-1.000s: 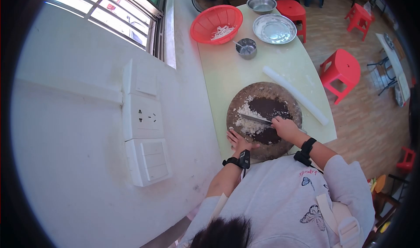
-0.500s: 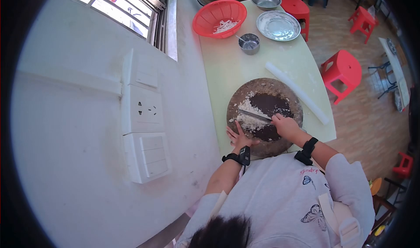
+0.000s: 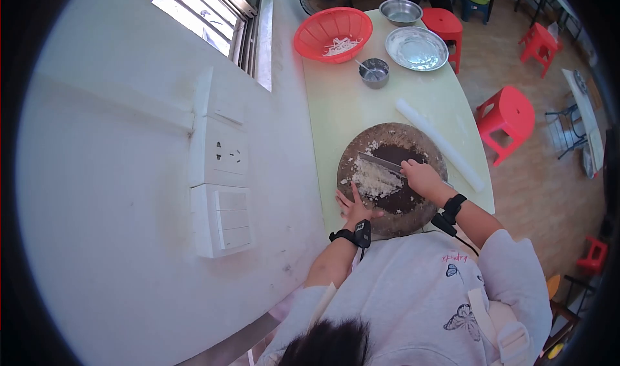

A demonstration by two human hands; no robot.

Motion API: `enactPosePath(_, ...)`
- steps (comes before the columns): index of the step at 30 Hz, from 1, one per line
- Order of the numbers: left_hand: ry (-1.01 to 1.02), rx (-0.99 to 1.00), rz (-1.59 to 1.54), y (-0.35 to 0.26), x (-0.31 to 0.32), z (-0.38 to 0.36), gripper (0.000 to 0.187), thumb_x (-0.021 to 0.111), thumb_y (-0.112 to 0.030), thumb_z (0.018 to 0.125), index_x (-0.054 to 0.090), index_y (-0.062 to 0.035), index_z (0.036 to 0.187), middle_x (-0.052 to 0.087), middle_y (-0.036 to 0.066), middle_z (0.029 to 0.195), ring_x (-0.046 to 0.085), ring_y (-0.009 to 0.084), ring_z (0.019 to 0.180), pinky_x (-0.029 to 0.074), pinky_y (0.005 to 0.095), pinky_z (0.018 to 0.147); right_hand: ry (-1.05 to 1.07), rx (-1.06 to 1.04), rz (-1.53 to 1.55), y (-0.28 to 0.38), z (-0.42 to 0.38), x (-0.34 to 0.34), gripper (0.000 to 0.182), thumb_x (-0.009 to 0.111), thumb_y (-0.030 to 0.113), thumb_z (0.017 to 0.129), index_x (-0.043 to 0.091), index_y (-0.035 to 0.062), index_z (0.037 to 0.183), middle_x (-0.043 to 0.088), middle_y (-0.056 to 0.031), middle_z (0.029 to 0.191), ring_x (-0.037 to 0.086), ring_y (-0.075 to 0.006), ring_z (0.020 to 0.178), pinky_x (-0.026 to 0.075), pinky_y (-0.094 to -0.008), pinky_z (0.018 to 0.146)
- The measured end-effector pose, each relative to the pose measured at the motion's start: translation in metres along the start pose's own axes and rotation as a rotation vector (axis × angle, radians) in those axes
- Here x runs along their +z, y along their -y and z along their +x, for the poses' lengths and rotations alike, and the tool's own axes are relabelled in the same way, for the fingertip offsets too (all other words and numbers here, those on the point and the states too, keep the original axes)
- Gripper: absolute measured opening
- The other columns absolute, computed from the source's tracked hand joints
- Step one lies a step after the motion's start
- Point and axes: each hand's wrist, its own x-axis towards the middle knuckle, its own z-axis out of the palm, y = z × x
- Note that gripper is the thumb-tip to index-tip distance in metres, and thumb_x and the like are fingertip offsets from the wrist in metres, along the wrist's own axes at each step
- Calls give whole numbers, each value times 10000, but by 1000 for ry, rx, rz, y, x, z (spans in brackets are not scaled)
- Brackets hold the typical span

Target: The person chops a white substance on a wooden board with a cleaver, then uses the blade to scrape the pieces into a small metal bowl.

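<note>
The chopping board [image 3: 392, 178] lies on the counter [image 3: 342, 107] at its near end, with the chopped pile [image 3: 374, 182] on the board's left half and the knife [image 3: 381, 164] just behind that pile. Right of the board lies the rolling pin [image 3: 439, 144]. Far behind the board sit the basket [image 3: 332, 34], the small bowl [image 3: 374, 73] and the plate [image 3: 416, 48].

The cleaver [image 3: 381, 164] has shifted to the far side of the chopped pile [image 3: 376, 183].
</note>
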Motion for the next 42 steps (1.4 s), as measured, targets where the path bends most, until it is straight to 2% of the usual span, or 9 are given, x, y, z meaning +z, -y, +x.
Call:
enactPosePath(4,-24,10,-16,5,7,1,1317,818,-384,386,-128,-340,1300,-284,230,1291,-175,394,1226,170,655,862,-23,-12,33,1,-9,0,106,453,165,810,453,64,844,516,-131,747,557,-319,608,454,-410,546)
enactPosePath(9,-80,142,-5,12,3,-5,1159,783,-452,426,54,-318,1318,-241,211,1318,-142,388,1237,153,664,859,17,-5,-4,-10,-6,9,120,471,182,804,452,64,816,533,-135,766,562,-309,622,458,-405,554)
enactPosePath(14,-198,286,64,40,23,-2,936,666,-550,550,176,-277,1300,-145,177,1358,-98,384,1245,139,679,849,-288,59,160,-41,9,15,145,472,188,810,452,48,778,546,-165,730,547,-358,663,434,-454,578)
enactPosePath(20,-350,432,6,58,-5,-7,692,635,-425,651,319,-164,1208,180,116,1352,187,347,1224,229,576,894,-99,251,156,-72,59,10,222,494,241,799,477,20,785,565,-202,771,539,-379,728,430,-447,631)
enactPosePath(22,-386,500,-87,63,-15,-10,544,602,-327,710,380,-96,1150,373,130,1240,351,314,1135,302,457,902,-39,155,138,-75,69,6,252,498,267,796,490,15,794,567,-209,777,539,-380,736,428,-446,645)
enactPosePath(25,-500,533,-105,66,-24,-20,433,568,-253,747,419,-54,1101,462,148,1137,418,306,1064,341,390,883,103,19,119,-73,87,1,310,499,319,793,514,10,813,568,-216,783,540,-377,755,425,-440,676)
enactPosePath(30,-408,375,-129,71,-25,-36,391,553,-241,761,434,-69,1092,498,148,1087,444,319,1023,360,379,864,169,-152,110,-71,117,18,397,474,404,795,538,13,822,573,-209,782,545,-357,775,422,-423,712)
enactPosePath(36,-343,249,-182,93,-11,-49,384,554,-232,760,441,-75,1091,523,148,1051,471,316,991,384,376,835,122,-163,-108,-39,140,31,464,395,487,804,544,47,818,582,-162,705,565,-322,721,440,-412,651)
enactPosePath(42,-342,127,-255,126,4,-72,363,553,-224,761,455,-57,1068,533,154,1034,493,312,969,389,365,829,182,-424,-179,-9,160,49,501,374,524,794,548,54,790,580,-142,664,573,-298,686,441,-399,637)
